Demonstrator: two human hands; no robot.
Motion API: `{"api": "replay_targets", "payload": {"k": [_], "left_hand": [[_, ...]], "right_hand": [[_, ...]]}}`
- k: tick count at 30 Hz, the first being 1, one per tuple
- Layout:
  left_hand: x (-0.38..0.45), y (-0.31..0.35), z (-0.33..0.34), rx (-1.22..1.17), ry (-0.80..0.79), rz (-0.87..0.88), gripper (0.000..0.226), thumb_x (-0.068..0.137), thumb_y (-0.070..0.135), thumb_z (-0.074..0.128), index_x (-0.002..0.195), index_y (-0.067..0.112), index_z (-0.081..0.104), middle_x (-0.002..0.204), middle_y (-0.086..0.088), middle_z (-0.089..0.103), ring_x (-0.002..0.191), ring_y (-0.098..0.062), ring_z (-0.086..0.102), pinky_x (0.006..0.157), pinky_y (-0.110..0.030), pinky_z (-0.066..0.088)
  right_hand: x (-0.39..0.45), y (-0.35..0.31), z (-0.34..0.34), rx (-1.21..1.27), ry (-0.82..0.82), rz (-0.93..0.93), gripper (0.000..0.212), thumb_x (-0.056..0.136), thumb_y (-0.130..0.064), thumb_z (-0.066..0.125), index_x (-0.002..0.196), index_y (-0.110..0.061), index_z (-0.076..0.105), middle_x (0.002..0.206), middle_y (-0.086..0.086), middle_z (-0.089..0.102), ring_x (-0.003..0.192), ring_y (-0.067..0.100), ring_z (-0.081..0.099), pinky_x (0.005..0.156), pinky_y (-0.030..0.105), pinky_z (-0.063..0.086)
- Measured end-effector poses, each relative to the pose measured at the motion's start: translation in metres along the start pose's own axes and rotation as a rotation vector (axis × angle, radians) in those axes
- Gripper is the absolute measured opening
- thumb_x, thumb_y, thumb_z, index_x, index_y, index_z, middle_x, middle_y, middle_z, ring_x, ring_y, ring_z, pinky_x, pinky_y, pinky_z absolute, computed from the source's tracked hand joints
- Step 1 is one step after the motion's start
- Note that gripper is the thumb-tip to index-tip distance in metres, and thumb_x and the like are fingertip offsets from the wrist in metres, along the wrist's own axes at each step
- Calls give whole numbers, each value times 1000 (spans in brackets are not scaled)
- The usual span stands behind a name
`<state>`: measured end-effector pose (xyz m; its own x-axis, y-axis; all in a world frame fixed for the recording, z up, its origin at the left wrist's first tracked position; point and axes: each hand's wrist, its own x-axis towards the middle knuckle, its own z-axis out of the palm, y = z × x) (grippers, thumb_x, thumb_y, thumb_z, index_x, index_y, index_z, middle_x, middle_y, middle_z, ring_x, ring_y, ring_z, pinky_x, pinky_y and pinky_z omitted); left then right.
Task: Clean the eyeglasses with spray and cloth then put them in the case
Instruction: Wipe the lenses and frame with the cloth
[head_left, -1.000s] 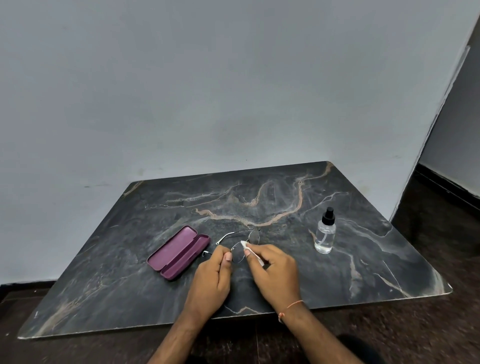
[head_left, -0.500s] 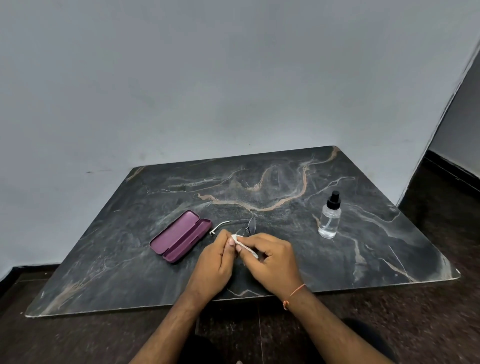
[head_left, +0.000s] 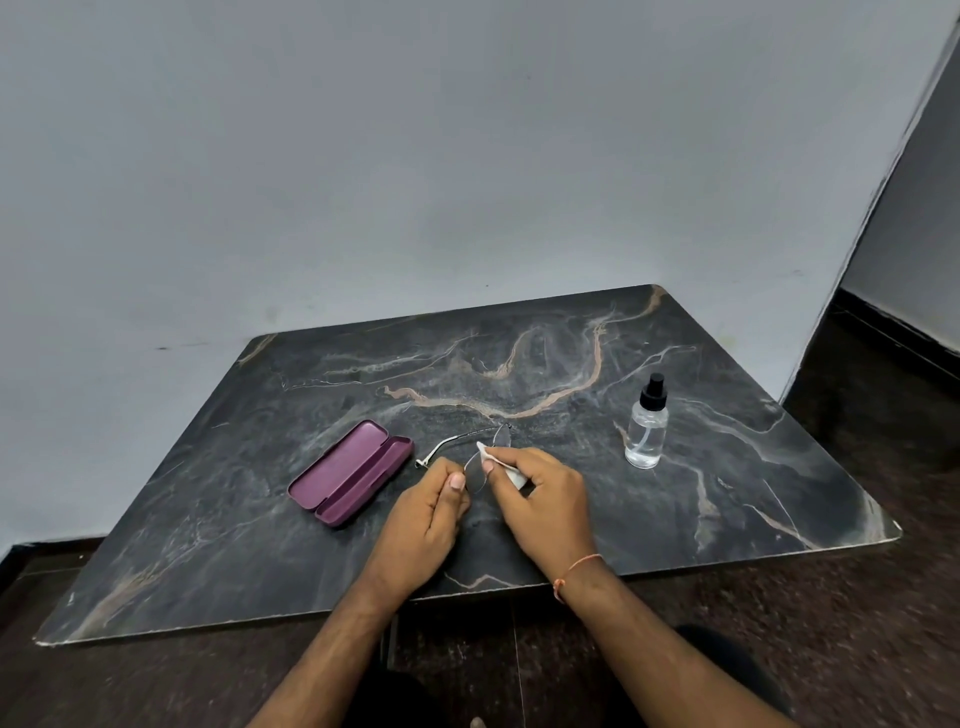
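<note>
We see the dark marbled counter (head_left: 727, 499) set against a grey wall, its near edge just under our wrists, with bare surface to the far left and right. The purple case (head_left: 350, 473) lies open left of our hands; the spray bottle (head_left: 647, 423) stands upright well to the right. Our left hand (head_left: 423, 519) pinches the eyeglasses (head_left: 475, 460) at the frame, fingers curled. Our right hand (head_left: 540, 501) grips the white cloth (head_left: 488, 454) against a lens.
</note>
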<state>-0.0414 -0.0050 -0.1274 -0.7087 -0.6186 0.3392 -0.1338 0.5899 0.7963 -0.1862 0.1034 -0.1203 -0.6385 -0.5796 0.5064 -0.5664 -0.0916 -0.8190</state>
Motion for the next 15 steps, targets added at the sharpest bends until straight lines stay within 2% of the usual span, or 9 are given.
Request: {"api": "replay_targets", "payload": {"k": [3,7,11,15], "left_hand": [[0,2,-1,-20,4,-4,46,112,63,36,94,23,52,69,1,55,57,-10,49,57,-37,46],[-1,6,-2,-57,32,-6,45,111,60,38,94,21,54,70,6,56,59,-8,50,58,-37,46],[-2,13,-3,-97,25,-9,39,111,55,38,88,25,50,72,-10,54,57,-16,47,55,-46,46],[-3,18,-3,-82,-8,-13,44,111,54,36,87,19,48,72,-14,54,56,-16,45,55,-45,45]], "right_hand": [[-3,-2,0,48,-46,-57,16,96,-29,79,111,-30,84,99,-19,79,95,0,74,80,19,58],[-8,-4,0,64,-106,-141,16,93,-27,81,108,-27,85,102,-18,80,96,2,76,81,30,62],[-4,-4,0,35,-38,-73,15,95,-33,78,108,-31,85,99,-20,79,94,-1,75,80,26,61],[0,-2,-1,-18,17,21,17,95,-40,75,109,-36,83,99,-24,78,96,-5,72,80,23,59]]}}
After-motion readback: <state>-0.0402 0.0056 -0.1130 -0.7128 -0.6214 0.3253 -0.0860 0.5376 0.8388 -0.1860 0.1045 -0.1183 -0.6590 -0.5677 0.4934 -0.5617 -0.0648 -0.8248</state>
